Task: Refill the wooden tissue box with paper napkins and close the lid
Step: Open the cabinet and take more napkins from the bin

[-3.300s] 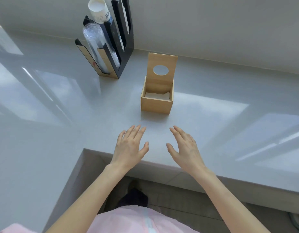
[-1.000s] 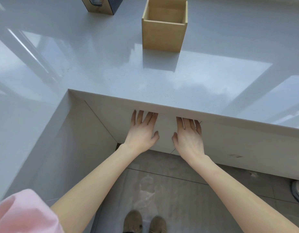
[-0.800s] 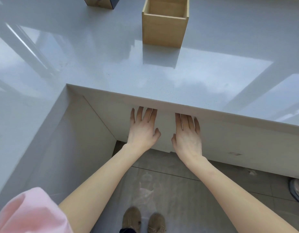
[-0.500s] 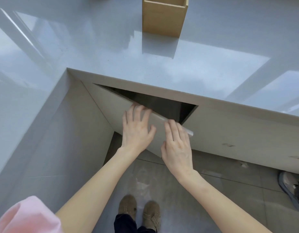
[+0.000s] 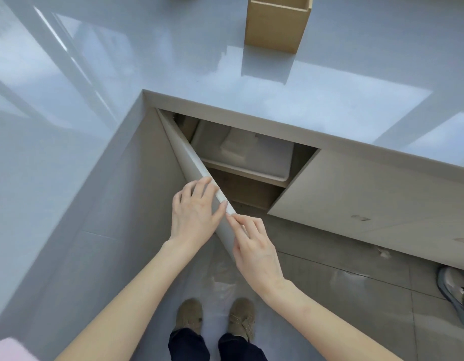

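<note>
The wooden tissue box [image 5: 275, 24] stands on the grey countertop [image 5: 173, 61] at the top edge of the view; its top is cut off, so lid and contents are hidden. Below the counter a white cabinet door [image 5: 185, 151] is swung out toward me. My left hand [image 5: 197, 212] lies on the door's outer side with fingertips over its top edge. My right hand [image 5: 254, 246] pinches the same edge just to the right. Inside the cabinet sits a white bin [image 5: 251, 171] holding white folded packs [image 5: 236, 144], possibly napkins.
The counter is L-shaped and wraps round my left side. A closed cabinet front [image 5: 369, 194] lies to the right of the opening. My shoes [image 5: 215, 317] stand on the tiled floor, and another shoe [image 5: 455, 291] shows at the right edge.
My hands dropped from the countertop to the cabinet front and pulled the door out. Over the last half second it swung much wider, exposing the white bin.
</note>
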